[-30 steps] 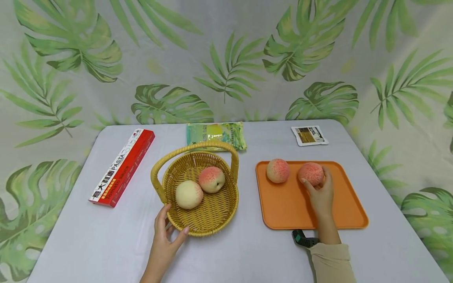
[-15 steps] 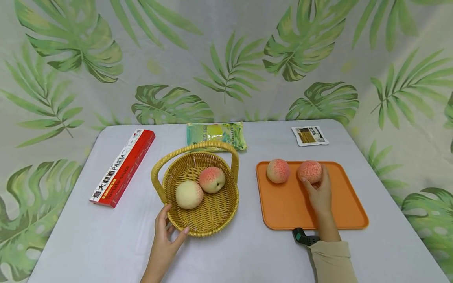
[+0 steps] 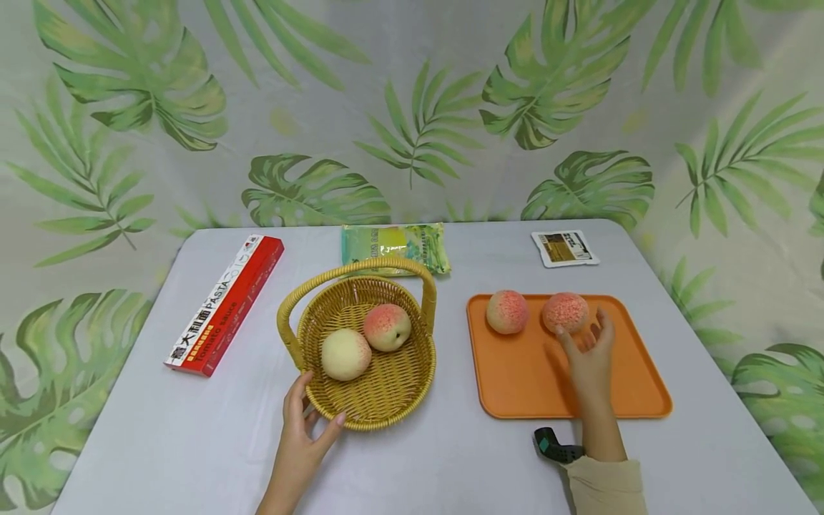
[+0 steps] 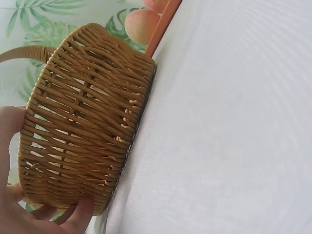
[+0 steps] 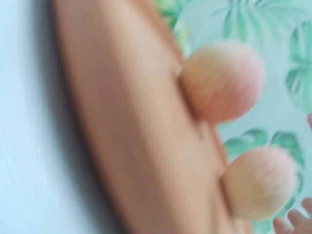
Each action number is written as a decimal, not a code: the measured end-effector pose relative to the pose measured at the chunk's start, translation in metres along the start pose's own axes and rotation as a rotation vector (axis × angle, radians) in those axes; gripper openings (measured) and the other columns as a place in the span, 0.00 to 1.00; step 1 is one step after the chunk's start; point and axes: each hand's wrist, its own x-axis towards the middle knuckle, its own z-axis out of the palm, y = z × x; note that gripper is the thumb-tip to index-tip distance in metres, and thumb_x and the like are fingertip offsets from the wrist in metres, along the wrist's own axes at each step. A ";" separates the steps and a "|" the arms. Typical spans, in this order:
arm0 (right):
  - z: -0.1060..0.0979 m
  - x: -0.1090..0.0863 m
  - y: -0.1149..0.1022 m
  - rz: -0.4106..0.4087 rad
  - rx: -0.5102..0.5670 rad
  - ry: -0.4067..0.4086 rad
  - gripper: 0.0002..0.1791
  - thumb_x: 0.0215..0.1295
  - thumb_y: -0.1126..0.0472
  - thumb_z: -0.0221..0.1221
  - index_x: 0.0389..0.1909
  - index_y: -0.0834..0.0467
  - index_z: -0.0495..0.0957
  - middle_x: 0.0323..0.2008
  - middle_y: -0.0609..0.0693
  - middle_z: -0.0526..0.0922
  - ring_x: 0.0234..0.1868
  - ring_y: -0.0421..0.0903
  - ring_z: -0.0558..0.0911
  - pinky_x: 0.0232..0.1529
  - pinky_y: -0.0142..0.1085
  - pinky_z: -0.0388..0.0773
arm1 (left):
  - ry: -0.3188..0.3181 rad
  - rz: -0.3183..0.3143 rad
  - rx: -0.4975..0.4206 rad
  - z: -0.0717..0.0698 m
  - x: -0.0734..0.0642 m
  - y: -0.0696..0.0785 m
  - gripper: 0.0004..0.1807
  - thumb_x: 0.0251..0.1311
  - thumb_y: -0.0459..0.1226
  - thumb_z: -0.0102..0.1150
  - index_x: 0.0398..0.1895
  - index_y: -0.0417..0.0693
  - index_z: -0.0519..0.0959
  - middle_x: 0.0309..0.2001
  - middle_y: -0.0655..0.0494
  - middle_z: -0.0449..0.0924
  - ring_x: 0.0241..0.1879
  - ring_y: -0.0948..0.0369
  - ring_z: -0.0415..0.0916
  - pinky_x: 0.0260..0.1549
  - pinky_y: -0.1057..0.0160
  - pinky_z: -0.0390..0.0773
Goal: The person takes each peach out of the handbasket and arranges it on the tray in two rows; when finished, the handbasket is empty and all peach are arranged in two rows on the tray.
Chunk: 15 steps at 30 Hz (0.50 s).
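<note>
A round wicker basket with an arched handle holds a pale peach and a redder peach. My left hand holds its near left rim; in the left wrist view, fingers lie against the woven side. On the orange tray, one peach sits at the far left, and another peach sits to its right. Beside this second peach is my right hand, fingers spread and holding nothing. Its fingertips show at the edge of the right wrist view.
A red and white pasta box lies left of the basket. Behind the basket is a green-yellow packet. A small white and brown sachet lies beyond the tray. Leaf-patterned cloth hangs behind the table.
My right hand has let go of the right-hand peach on the tray, its fingers spreading and drawing back slightly to the right. The left hand and basket stay put.
</note>
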 end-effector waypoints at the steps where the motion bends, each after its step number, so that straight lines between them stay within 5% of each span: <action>1: -0.001 -0.004 -0.005 -0.025 0.022 0.017 0.43 0.57 0.60 0.60 0.68 0.53 0.44 0.66 0.51 0.47 0.65 0.51 0.49 0.63 0.44 0.52 | 0.001 0.002 0.000 0.000 0.000 0.000 0.44 0.54 0.39 0.62 0.68 0.51 0.45 0.66 0.50 0.40 0.61 0.49 0.49 0.55 0.59 0.61; 4: 0.001 -0.013 -0.026 -0.190 0.217 0.029 0.42 0.53 0.70 0.62 0.65 0.57 0.50 0.64 0.53 0.51 0.64 0.49 0.50 0.63 0.40 0.49 | 0.006 0.008 -0.003 0.000 0.000 0.000 0.44 0.53 0.37 0.62 0.68 0.49 0.46 0.66 0.50 0.41 0.61 0.48 0.49 0.54 0.70 0.61; 8: 0.010 -0.027 -0.060 -0.455 0.445 -0.068 0.42 0.47 0.77 0.62 0.63 0.65 0.53 0.63 0.59 0.53 0.63 0.53 0.51 0.63 0.40 0.49 | 0.005 0.016 -0.012 0.000 0.000 -0.001 0.44 0.53 0.36 0.62 0.68 0.47 0.46 0.65 0.50 0.41 0.60 0.47 0.49 0.51 0.79 0.59; 15: 0.047 -0.057 -0.112 -0.733 0.452 -0.348 0.44 0.49 0.63 0.67 0.60 0.76 0.51 0.61 0.65 0.57 0.61 0.56 0.57 0.62 0.41 0.54 | 0.003 0.029 -0.021 0.001 0.000 -0.001 0.43 0.54 0.36 0.62 0.68 0.49 0.46 0.66 0.50 0.41 0.61 0.48 0.50 0.52 0.76 0.60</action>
